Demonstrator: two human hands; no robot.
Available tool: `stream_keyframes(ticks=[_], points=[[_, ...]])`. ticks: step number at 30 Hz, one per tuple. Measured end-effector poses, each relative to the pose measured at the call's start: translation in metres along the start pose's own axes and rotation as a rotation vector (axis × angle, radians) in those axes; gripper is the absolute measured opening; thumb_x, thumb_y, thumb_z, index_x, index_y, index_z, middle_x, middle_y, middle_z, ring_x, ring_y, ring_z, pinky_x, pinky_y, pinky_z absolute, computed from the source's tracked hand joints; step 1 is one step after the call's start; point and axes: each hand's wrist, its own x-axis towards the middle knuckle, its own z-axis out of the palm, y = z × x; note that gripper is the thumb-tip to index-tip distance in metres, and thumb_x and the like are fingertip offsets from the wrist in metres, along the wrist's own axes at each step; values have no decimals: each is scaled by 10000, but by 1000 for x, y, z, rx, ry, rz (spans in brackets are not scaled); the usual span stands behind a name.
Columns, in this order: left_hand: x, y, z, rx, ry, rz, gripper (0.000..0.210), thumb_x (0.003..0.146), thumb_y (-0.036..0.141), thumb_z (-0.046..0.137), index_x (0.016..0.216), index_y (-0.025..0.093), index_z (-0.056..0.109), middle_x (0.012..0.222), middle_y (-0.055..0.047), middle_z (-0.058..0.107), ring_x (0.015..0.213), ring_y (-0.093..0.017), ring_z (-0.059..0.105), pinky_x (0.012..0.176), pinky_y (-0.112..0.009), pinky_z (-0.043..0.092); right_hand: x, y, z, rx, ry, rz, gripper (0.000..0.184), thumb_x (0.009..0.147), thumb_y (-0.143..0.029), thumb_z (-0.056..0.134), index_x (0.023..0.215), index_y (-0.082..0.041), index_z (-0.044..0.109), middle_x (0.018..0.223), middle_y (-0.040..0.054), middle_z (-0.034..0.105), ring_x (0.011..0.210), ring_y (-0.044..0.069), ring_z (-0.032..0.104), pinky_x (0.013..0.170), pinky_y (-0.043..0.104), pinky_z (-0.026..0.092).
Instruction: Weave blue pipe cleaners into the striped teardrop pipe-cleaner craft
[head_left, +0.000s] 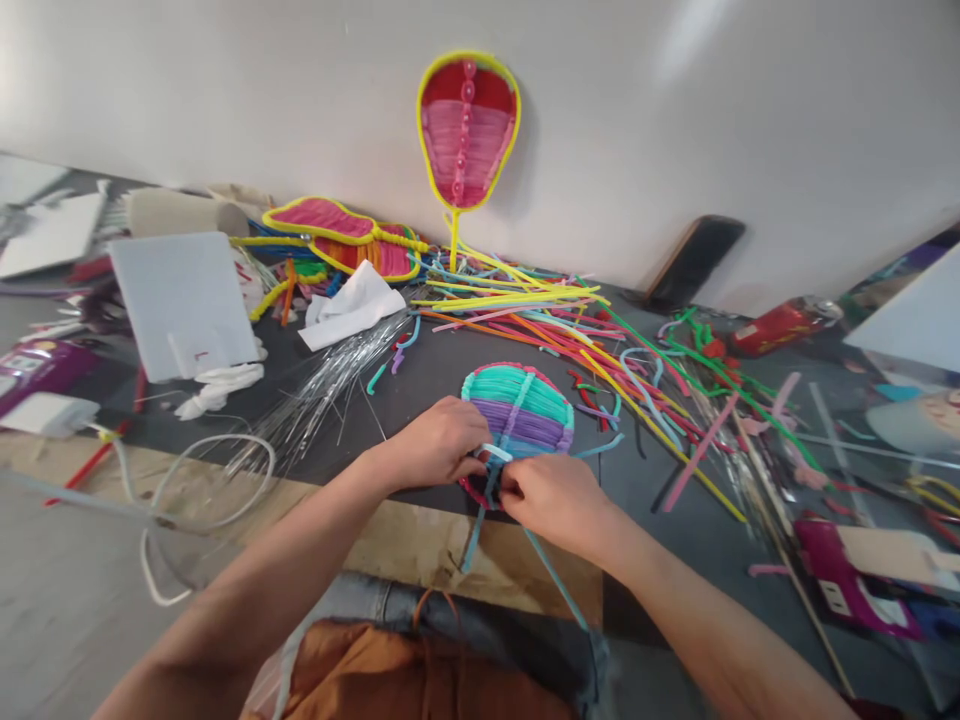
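Observation:
An oval pipe-cleaner panel [517, 400] lies at the front of the table, with turquoise, purple and blue bands, a pink edge and a rib down its middle. My left hand [442, 442] is closed at its lower left side. Between my hands a pale blue pipe cleaner [496, 453] arcs across the rib, its near end pinched by my left fingers. At the lower right, my right hand [559, 502] is closed, its thumb and finger together on the blue strands; the fingertips are partly hidden. Loose blue pipe-cleaner ends [553, 575] trail toward my lap.
Coloured pipe cleaners [517, 300] lie heaped behind the panel. A pink paddle shape [469, 130] with yellow edging leans upright by the wall. Silver wires [322, 370], white paper [351, 305], a phone [694, 262], a red can [784, 325] and purple tools [851, 585] surround the work.

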Motion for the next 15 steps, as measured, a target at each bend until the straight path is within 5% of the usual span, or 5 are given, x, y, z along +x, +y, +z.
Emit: stream_keyframes(ticks=[8, 12, 15], points=[[0, -1, 3, 32, -39, 18, 138, 828, 244, 592, 720, 167, 629, 784, -49, 681, 863, -202, 590, 802, -322, 376, 0, -2, 4, -5, 61, 10, 208, 830, -170, 425, 917, -144, 613, 769, 118, 703, 715, 246, 674, 539, 278, 369], [0, -1, 5, 54, -51, 10, 125, 808, 247, 619, 714, 166, 625, 781, -47, 682, 847, -201, 589, 760, -318, 373, 0, 10, 13, 492, 117, 22, 152, 796, -140, 456, 919, -193, 527, 674, 0, 624, 621, 155, 594, 540, 238, 343], [0, -2, 6, 63, -64, 19, 135, 805, 256, 624, 710, 160, 616, 774, -48, 678, 824, -201, 589, 730, -316, 371, 0, 18, 17, 951, 39, -32, 197, 757, -139, 477, 944, -202, 472, 625, -66, 525, 528, 101, 480, 509, 207, 333]])
